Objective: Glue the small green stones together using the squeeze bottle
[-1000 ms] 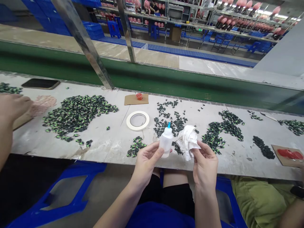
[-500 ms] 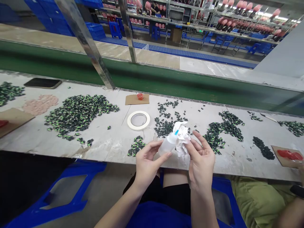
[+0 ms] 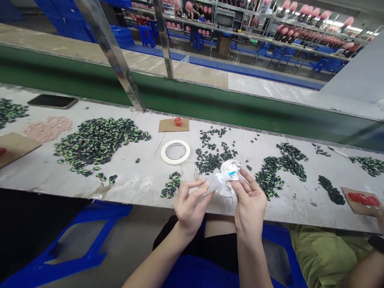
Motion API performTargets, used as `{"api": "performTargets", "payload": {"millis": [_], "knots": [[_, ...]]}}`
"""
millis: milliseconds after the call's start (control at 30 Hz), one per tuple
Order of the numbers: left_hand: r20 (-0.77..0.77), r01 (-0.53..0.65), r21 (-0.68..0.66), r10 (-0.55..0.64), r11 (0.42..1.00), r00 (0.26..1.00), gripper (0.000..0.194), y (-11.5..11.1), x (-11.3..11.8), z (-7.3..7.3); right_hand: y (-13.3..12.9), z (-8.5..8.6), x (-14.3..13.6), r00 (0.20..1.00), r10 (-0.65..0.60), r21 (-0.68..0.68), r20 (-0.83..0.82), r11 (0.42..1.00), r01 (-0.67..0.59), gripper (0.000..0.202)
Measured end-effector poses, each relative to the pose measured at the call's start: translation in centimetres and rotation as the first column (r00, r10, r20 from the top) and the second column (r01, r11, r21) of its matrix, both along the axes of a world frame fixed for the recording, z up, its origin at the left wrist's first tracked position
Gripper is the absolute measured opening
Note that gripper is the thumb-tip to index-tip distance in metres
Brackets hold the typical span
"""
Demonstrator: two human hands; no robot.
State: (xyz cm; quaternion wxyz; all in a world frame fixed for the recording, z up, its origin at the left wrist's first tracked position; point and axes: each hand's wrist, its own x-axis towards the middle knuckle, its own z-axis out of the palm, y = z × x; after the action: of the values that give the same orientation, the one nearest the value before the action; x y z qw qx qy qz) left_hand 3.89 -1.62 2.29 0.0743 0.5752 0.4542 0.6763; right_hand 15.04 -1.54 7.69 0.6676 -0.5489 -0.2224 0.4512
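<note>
My left hand (image 3: 192, 204) is closed round a translucent white squeeze bottle (image 3: 213, 183), tilted with its blue tip (image 3: 232, 173) pointing right. My right hand (image 3: 249, 196) pinches a crumpled white tissue (image 3: 229, 188), which lies against the bottle's neck and partly behind the tip. Both hands are held above the front edge of the worktable (image 3: 144, 176). Just left of them is a small heap of black and green parts (image 3: 171, 185). Beyond the tissue lie scattered small dark parts (image 3: 210, 160).
A roll of white tape (image 3: 175, 152) and a red cup (image 3: 177, 121) on cardboard (image 3: 165, 125) are near the middle. Large part piles (image 3: 99, 144) lie left, others (image 3: 270, 172) right. A phone (image 3: 52, 101) rests far left. A neighbour's sleeve or garment (image 3: 321, 256) shows at right.
The bottle has tipped over further, its blue tip swinging right and down against the tissue. My left hand has turned, with its fingers now over the bottle.
</note>
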Motion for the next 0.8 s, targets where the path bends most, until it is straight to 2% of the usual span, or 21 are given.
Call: {"api": "performTargets", "payload": {"millis": [100,200,267,333,433,500,567,633,667,800], "knots": [[0.082,0.019,-0.037,-0.016,0.999,0.997,0.026,0.3,0.4,-0.3,0.2,0.0,0.0,1.000,-0.002,0.008,-0.018,1.000,0.002,0.051],[0.315,0.124,-0.174,-0.064,0.977,0.947,0.024,0.5,0.5,-0.5,0.5,-0.2,0.2,0.997,-0.071,0.026,0.036,0.997,0.070,0.048],[0.491,0.189,-0.281,-0.029,0.941,0.871,0.024,0.5,0.2,-0.4,0.7,-0.4,0.7,0.981,-0.158,0.064,0.114,0.986,0.152,0.043],[0.623,0.234,-0.380,0.060,0.895,0.780,0.027,0.4,-0.4,-0.3,1.1,-0.7,1.7,0.952,-0.236,0.128,0.195,0.968,0.214,0.039],[0.748,0.328,-0.410,0.108,0.851,0.655,0.032,0.6,-1.7,0.1,2.5,-1.1,4.5,0.884,-0.314,0.237,0.347,0.941,0.242,0.034],[0.802,0.398,-0.383,0.086,0.834,0.591,0.033,0.8,-2.4,0.5,4.3,-1.2,7.7,0.801,-0.352,0.288,0.484,0.928,0.234,0.031],[0.822,0.434,-0.375,0.078,0.819,0.564,0.034,0.9,-2.7,1.1,6.9,-0.8,11.8,0.666,-0.412,0.314,0.621,0.910,0.271,0.027],[0.832,0.467,-0.381,0.076,0.798,0.549,0.036,0.8,-2.8,1.8,10.0,0.1,16.3,0.453,-0.436,0.288,0.778,0.888,0.359,0.023],[0.839,0.489,-0.383,0.074,0.784,0.539,0.038,0.7,-2.8,2.1,11.6,0.7,18.5,0.324,-0.398,0.254,0.858,0.878,0.405,0.022],[0.864,0.568,-0.387,0.071,0.726,0.498,0.047,0.6,-3.2,2.4,15.9,3.1,25.4,0.197,-0.395,0.275,0.898,0.849,0.451,0.014]]}}
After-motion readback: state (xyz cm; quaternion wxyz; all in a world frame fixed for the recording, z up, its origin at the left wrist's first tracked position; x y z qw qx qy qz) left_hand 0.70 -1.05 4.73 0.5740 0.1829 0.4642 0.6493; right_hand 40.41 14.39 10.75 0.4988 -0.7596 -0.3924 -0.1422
